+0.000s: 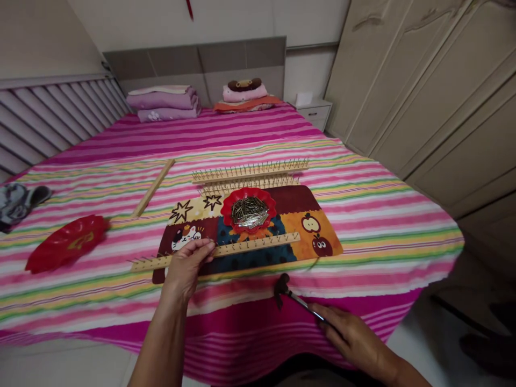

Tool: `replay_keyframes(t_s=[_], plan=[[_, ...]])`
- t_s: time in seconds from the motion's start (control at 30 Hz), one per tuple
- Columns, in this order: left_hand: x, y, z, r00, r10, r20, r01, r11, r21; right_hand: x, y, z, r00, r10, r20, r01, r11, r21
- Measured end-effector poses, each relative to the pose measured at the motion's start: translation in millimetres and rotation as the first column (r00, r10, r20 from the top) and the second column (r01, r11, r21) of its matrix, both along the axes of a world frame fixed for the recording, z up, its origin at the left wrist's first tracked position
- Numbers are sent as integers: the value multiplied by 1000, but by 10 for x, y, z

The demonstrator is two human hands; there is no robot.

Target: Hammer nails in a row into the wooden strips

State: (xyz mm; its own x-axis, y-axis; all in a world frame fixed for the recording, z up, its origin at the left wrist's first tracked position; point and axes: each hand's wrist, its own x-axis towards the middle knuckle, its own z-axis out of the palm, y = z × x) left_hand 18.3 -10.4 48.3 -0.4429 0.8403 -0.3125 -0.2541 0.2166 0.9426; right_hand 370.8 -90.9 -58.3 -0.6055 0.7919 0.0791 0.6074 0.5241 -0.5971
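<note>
A person's left hand (185,266) is at a nail-studded wooden strip (258,245) lying across a patterned mat (296,201) on a striped bed cover (374,252); its fingers are bunched close together. The right hand (352,336) is closed around the handle of a hammer (299,301), held low and apart from the strip, on its near side. The moment looks like handling or positioning at the strip, not striking. Using the hammer there would call for raising it over the wood, clear of the left fingers. A red dish (227,208) of loose nails (250,211) sits just beyond. The left hand covers part of the strip, and whether it pinches a nail or the wood, I cannot tell. The forearms are cut off by the lower edge.
</note>
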Motion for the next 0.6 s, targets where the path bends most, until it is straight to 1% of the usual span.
replay_keyframes(t_s=[0.1, 0.17, 0.23, 0.33, 0.4, 0.6], plan=[[-22, -32, -191, 995, 52, -87, -52, 999, -3, -5, 5, 4, 1000, -4, -8, 4, 1000, -4], [6, -24, -305, 988, 56, -141, -56, 998, 5, -3, 3, 7, 1000, -9, -9, 9, 1000, -11], [59, 0, -386, 979, 41, -198, -40, 999, 10, 0, -1, 15, 1000, -17, -9, 17, 1000, -21], [141, 38, -451, 958, 8, -287, -11, 1000, -9, 2, -9, 29, 1000, -15, -12, 14, 999, -48], [173, 47, -473, 942, 2, -336, -13, 999, -31, 1, -16, 38, 1000, -6, 0, 6, 998, -59], [189, 13, -548, 912, 7, -410, -29, 998, -49, -7, -16, 64, 999, 4, 42, 0, 997, -77]])
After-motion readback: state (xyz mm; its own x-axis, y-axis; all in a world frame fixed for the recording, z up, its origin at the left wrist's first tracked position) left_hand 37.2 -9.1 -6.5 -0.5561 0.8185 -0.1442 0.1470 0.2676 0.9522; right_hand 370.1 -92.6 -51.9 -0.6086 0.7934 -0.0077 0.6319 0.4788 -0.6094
